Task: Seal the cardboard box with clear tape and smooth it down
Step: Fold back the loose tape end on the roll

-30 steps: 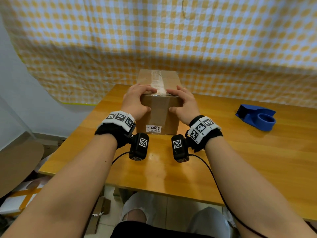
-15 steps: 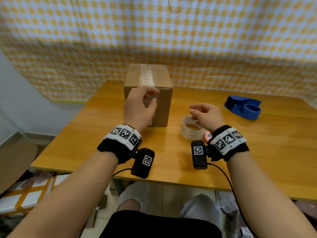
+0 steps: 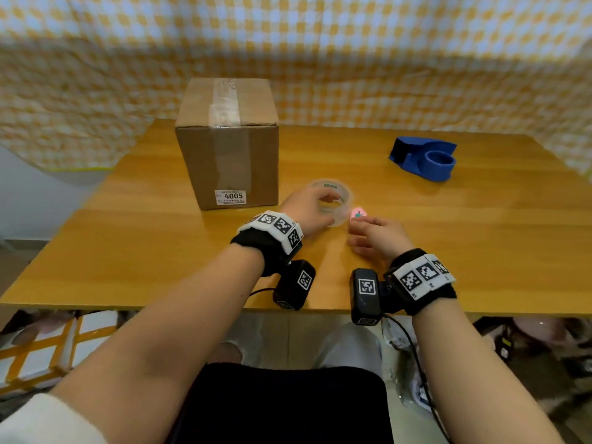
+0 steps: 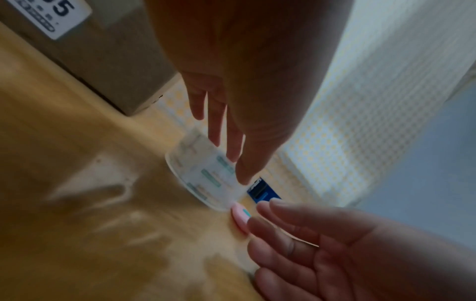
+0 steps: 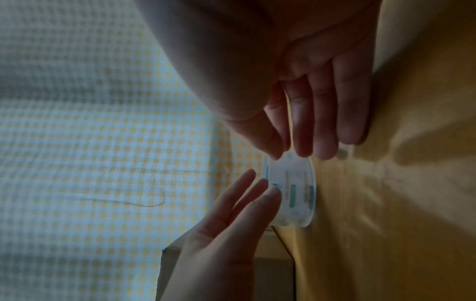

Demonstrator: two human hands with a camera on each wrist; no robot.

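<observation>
Brown cardboard box (image 3: 229, 145) stands upright on the wooden counter (image 3: 416, 238), toward its far left part. A strip of clear tape (image 3: 224, 102) runs along the box's top seam and down the near face; a white label reading 4005 sits low on that face.

Roll of clear tape (image 3: 334, 200) lies flat on the counter just right of the box's near corner. Left hand (image 3: 309, 211) is over the roll, fingers extended and relaxed, tips touching its upper rim in the left wrist view; no closed grip seen.

Right hand (image 3: 376, 235) is just beside the roll on its near right. Fingers loosely straight, nothing held. Its fingertips (image 4: 260, 223) sit next to a small pink object (image 3: 357, 214) lying on the counter against the roll; contact with it cannot be confirmed (blur).

Blue tape dispenser (image 3: 424, 158) rests on the far right of the counter, well apart from both hands. Yellow-and-white checked cloth (image 3: 352, 59) hangs behind.
</observation>
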